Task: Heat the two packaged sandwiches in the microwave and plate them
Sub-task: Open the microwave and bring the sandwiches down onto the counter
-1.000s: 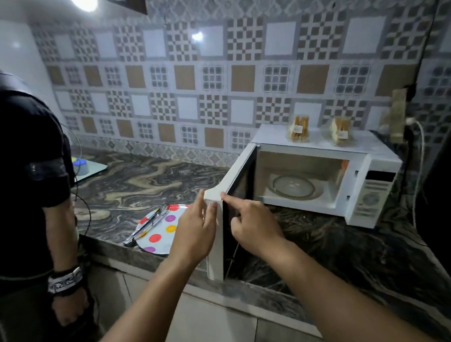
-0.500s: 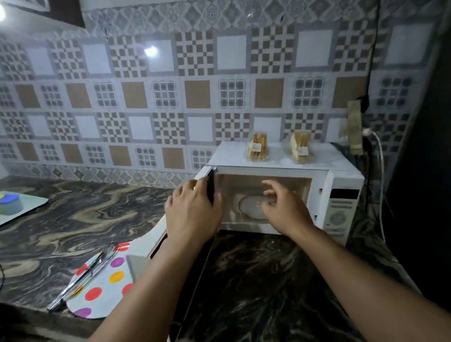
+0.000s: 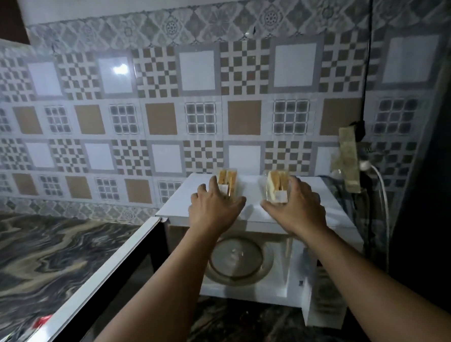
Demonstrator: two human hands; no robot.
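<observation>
Two clear-wrapped sandwich packs stand on top of the white microwave [image 3: 177, 204]. My left hand [image 3: 212, 214] wraps the left sandwich pack [image 3: 227, 177], fingers on its left side and thumb on its right. My right hand [image 3: 296, 208] wraps the right sandwich pack [image 3: 275, 182] the same way, mirrored. Both packs still rest on the microwave top. The microwave door [image 3: 94, 292] hangs wide open to the left. Inside, the glass turntable [image 3: 240, 261] is bare. A sliver of the polka-dot plate [image 3: 42, 321] shows at the lower left behind the door.
The marbled counter [image 3: 52, 250] stretches left of the microwave. A wall socket with a plug and white cable [image 3: 378, 182] sits right of it, beside a dark wall. Patterned tiles back the counter.
I have stepped closer to the microwave. Both hands have left the door and the oven opening, risen to the microwave top, and closed around the two sandwich packs. The door stays open.
</observation>
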